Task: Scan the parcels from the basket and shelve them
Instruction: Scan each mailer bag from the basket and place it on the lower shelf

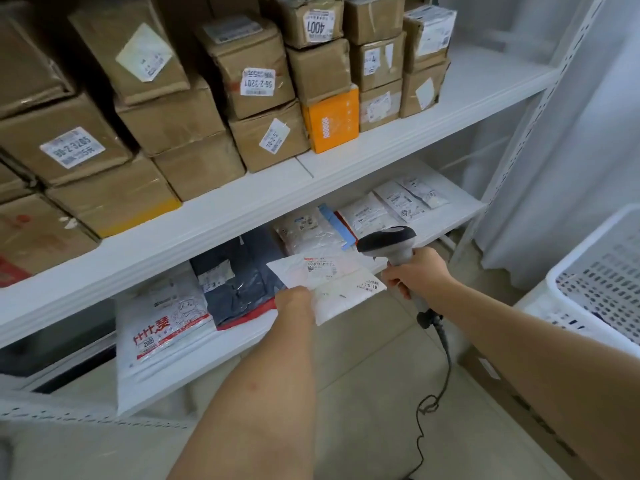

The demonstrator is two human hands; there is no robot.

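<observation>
Clearly mid-scan — the left hand [292, 299] pinches a white parcel [332, 285] just before the lower shelf [207, 344], the right hand [412, 271] gripping the scanner [391, 244] beside it; shelving presumably follows.

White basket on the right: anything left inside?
The white basket shows mostly its perforated walls. A dark patch sits low inside, unidentifiable. Its floor is hidden by the near rim and the frame edge.

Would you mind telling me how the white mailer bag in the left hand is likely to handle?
The white mailer bag, pinched at one corner by the left hand, holds out fairly flat, so probably light and padded. Its wrinkled plastic skin looks slippery; it would likely bend if pushed.
</observation>
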